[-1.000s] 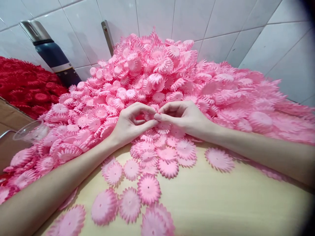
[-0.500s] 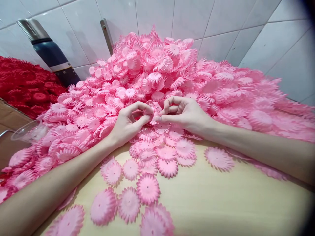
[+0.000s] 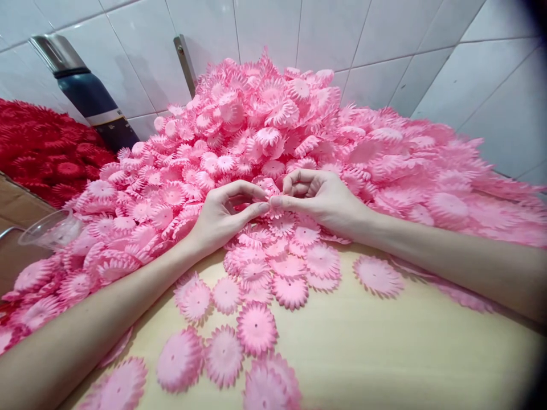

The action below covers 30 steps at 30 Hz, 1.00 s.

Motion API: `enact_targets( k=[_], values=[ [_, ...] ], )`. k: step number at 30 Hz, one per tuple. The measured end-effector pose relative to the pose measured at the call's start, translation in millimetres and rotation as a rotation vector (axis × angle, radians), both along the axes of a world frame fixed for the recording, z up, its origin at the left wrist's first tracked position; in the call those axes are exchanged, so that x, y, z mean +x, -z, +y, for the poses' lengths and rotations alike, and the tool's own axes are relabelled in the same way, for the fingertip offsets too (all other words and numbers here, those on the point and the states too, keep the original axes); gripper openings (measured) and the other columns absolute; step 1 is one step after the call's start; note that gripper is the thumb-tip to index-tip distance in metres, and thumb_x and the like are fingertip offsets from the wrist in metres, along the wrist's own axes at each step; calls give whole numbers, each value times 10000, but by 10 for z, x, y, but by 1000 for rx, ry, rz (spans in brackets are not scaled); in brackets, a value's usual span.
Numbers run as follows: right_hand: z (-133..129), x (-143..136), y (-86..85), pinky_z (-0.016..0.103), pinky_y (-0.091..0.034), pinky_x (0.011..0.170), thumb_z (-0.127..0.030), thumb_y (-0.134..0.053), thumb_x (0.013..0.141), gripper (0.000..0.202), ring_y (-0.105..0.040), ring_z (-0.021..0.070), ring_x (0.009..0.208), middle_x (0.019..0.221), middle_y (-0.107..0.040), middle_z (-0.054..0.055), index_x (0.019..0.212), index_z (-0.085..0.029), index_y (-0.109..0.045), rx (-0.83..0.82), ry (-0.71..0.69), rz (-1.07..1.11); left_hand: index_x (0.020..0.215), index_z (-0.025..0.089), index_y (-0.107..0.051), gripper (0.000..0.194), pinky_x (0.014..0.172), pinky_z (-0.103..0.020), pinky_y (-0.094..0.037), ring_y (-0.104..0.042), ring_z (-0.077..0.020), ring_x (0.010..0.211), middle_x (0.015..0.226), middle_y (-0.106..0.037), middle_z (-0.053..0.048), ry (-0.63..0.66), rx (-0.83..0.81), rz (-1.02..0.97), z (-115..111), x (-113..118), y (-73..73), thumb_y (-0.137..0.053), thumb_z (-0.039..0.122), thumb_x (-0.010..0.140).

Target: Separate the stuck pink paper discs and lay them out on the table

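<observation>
While your left hand (image 3: 228, 213) pinches a pink petal piece (image 3: 269, 186) before the pink pile (image 3: 273, 117), your right hand (image 3: 329, 199) sets its thumb against it; right grip, cannot tell. Pile crowds both hands, tiled wall (image 3: 329, 34) behind. Open room: bare tabletop (image 3: 397, 347), near side, right.

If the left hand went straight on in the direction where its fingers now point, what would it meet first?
Most likely the right hand, at the tip of its thumb, which lies directly ahead of the left hand in the picture. Depth is unclear, so they may already touch.
</observation>
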State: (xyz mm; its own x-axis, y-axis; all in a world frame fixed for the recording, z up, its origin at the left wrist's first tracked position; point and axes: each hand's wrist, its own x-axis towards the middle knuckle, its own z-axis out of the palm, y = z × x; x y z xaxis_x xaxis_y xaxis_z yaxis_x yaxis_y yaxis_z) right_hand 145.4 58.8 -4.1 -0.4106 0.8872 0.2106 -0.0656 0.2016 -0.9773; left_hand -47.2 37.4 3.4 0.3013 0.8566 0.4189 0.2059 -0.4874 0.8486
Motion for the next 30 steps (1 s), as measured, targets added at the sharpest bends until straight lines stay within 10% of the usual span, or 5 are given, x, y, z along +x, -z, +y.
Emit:
enact_targets(
  k=[19, 30],
  values=[
    [23, -36, -13, 213, -324, 477, -89, -622, 670, 155, -429, 61, 498, 562, -472, -68, 685, -184, -500, 48, 188, 34, 813, 193, -562, 160, 700, -295, -572, -525, -79, 644, 739, -492, 35, -118, -283, -446, 94, 9, 31, -690, 173, 720],
    [-91, -30, -46, 226, -332, 456, -392, -795, 645, 313, -468, 83, 532, 632, -568, -4, 745, -138, -641, 119, -15, -136, 878, 167, -630, 290, 709, -195, -517, -563, -87, 777, 911, -612, -10, -37, 60, -83, 25, -4, -6, -795, 226, 647]
  ],
)
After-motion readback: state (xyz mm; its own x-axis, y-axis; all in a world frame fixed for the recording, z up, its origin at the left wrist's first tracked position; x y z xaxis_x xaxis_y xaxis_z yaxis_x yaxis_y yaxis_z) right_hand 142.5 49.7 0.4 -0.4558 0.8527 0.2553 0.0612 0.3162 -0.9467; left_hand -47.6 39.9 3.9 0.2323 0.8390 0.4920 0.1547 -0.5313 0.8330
